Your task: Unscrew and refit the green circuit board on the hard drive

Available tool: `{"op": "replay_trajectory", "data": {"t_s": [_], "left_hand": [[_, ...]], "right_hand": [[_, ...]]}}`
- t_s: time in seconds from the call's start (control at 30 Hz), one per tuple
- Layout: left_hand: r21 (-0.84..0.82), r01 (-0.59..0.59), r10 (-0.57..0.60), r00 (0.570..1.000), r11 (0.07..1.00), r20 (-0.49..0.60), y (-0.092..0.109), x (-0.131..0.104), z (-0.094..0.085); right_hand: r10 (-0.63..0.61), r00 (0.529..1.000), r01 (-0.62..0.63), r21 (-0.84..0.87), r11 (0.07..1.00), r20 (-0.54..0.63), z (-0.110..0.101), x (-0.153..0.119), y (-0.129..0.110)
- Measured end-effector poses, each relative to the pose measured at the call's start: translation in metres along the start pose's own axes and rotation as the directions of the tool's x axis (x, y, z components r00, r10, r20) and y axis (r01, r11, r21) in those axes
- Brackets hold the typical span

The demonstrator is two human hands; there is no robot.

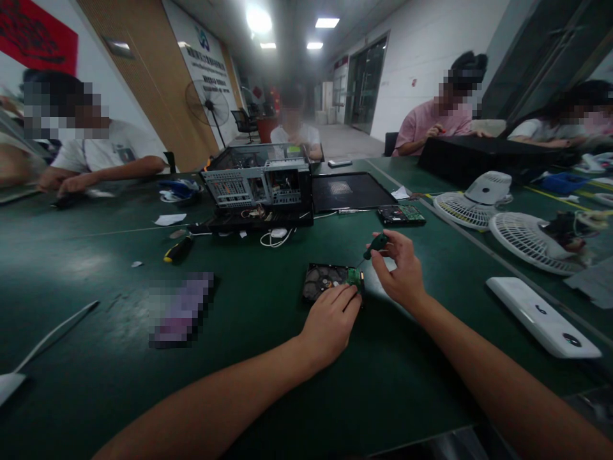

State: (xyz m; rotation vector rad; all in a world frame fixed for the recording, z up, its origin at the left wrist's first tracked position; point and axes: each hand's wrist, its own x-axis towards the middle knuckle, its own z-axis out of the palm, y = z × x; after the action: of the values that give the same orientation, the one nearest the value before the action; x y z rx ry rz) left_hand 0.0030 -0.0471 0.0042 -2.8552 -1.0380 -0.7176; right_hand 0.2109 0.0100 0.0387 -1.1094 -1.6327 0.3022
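A hard drive (322,278) lies on the green table in front of me, its underside up, with a small green circuit board (354,276) at its right end. My left hand (330,319) grips the near edge of the drive, fingers bent together against it beside the board. In my right hand (398,268) is a screwdriver (375,246) with a dark green handle, pinched between thumb and fingers. Its thin shaft slants down to the left toward the board; whether the tip touches cannot be made out.
An opened computer case (258,185) stands beyond the drive, beside a black panel (352,190). Another hard drive (401,214) lies behind my right hand. A yellow-black screwdriver (177,249) and a blurred phone-shaped object (184,310) are leftward. White fan parts (527,243) and a white device (543,316) lie right. Several people sit around.
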Motion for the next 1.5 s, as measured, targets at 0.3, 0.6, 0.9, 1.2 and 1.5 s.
{"op": "replay_trajectory", "data": {"t_s": [0.3,0.6,0.9,1.2,1.5], "left_hand": [[0.000,0.001,-0.001,1.000,1.000,-0.008,0.000,0.000,0.002],[0.007,-0.002,0.002,1.000,1.000,-0.012,-0.001,-0.001,0.004],[-0.005,-0.004,0.004,1.000,1.000,-0.014,-0.001,-0.001,0.002],[0.006,0.002,-0.002,1.000,1.000,-0.020,-0.001,-0.002,0.005],[0.002,0.006,-0.006,1.000,1.000,-0.014,-0.001,-0.001,0.004]], "right_hand": [[-0.042,0.998,0.043,0.018,0.999,-0.038,0.001,0.000,0.004],[-0.140,0.985,0.128,-0.114,0.985,-0.098,0.002,-0.001,0.013],[-0.196,0.978,0.185,-0.146,0.972,-0.068,-0.002,0.000,0.005],[-0.220,0.970,0.200,-0.171,0.965,-0.107,-0.002,0.001,0.004],[-0.280,0.956,0.257,-0.207,0.944,-0.088,-0.003,0.004,0.010]]}}
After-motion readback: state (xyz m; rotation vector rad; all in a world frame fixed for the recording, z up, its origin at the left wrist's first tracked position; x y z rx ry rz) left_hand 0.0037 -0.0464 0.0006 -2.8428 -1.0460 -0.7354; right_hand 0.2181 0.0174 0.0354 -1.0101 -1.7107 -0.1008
